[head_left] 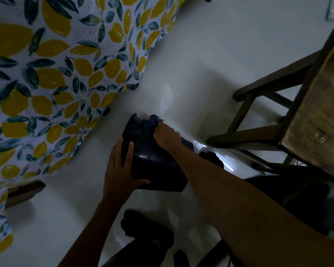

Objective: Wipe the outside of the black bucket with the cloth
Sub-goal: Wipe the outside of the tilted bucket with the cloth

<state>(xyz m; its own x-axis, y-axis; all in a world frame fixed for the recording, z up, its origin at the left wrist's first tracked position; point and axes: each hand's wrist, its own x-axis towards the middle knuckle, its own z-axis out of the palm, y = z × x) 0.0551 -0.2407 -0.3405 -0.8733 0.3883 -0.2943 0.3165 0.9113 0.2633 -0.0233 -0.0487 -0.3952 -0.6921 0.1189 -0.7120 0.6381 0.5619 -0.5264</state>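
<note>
Bucket: the black bucket (152, 157) is lying tipped on its side on the pale floor (210, 64), between the lemon-print cloth-covered furniture (56, 74) and the wooden stool (278, 112).
Long axis: it is running from near the person away into the picture, leaning a little to the left; the end nearest the person is looking broad and flat, and the far end is showing a curved rim, though the light is too dim for me to be saying which end is the mouth.
Left hand: the left hand (121, 168) is lying spread on the bucket's left side, fingers fairly straight and thumb stretched across the near end, steadying it rather than gripping.
Right hand: the right hand (168, 136) is pressing down on the upper far part of the bucket with fingers curled, bunching the dark cloth (154, 122) under them.
Cloth: it is sitting on the outside wall near the far rim, a frayed corner poking out beyond the knuckles.
Progress: wiping is looking under way on the upper side; no difference between wiped and unwiped patches is showing in this dimness.
Left to do: I judge the side against the floor and the part under the left hand are remaining, so the bucket is needing turning.
</note>
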